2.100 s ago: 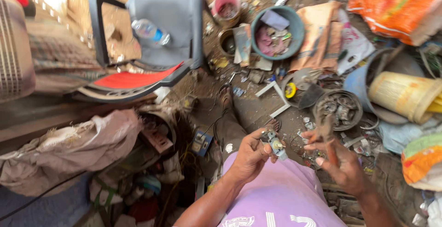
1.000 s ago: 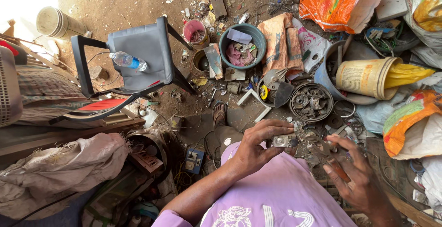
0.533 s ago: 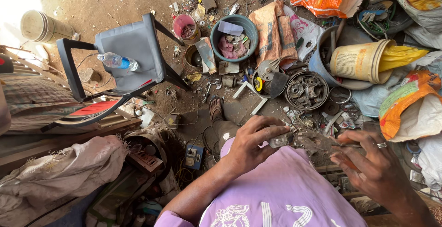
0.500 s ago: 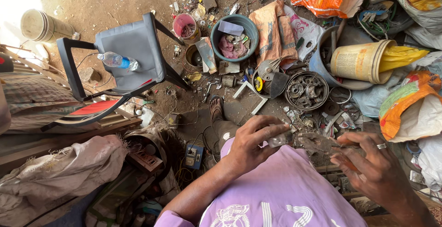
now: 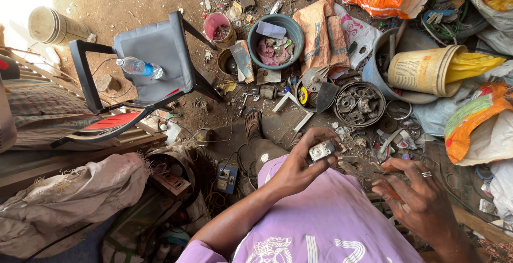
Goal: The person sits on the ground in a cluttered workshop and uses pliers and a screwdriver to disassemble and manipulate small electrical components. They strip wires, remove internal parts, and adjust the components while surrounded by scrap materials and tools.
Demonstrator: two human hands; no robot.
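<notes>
While in left hand (image 5: 299, 168), metal part (image 5: 322, 150).

Scrap crowds the ground ahead of both hands: a round metal tray of gears (image 5: 359, 104) sits just beyond the left hand (image 5: 300, 162), with loose metal bits packed tight around it. To the right, a yellow plastic bucket on its side (image 5: 427, 71) and crumpled bags wall things off past the right hand (image 5: 414, 196). Between the hands there's a narrow gap. Leftward, bare dirt (image 5: 144, 1) opens beyond the grey plastic chair (image 5: 155, 63).
</notes>
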